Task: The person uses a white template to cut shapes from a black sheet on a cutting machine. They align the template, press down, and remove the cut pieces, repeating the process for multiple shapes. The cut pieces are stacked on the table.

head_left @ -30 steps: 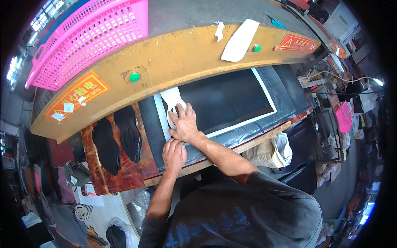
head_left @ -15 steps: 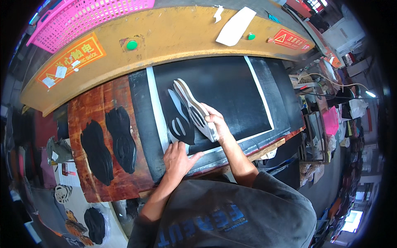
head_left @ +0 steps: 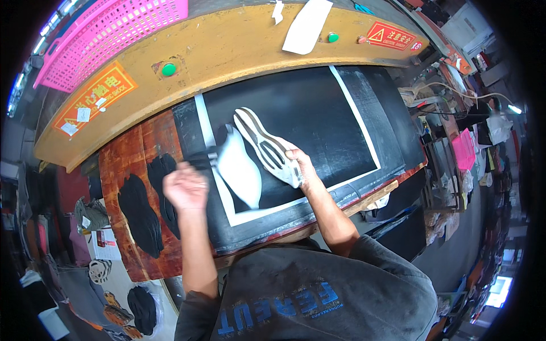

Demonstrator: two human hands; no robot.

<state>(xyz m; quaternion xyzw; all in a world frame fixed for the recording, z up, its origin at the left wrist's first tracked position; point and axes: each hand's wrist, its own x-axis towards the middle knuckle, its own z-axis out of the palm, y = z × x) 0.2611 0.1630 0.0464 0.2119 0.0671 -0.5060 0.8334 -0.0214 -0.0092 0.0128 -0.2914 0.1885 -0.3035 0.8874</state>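
Observation:
My right hand grips the near end of a sole-shaped cutting die, pale-edged with slots through its wide part, held over the black cutting board. Beside it, on the board, lies a pale grey sole-shaped piece. My left hand is raised left of that piece, its fingers curled and smeared by motion. A blurred black slotted sole piece trails from its fingers. Under and behind this hand are two stacks of black sole pieces, the left one and the right one, partly hidden.
A yellow machine beam with green buttons crosses behind the board. On top stand a pink basket and a white sheet. The stacks rest on a reddish-brown board. Shelves with a pink bin stand at right.
My left hand has lifted off the board and swung left with the black slotted piece, uncovering the pale grey one. The die in my right hand has turned slightly, its slotted face showing more.

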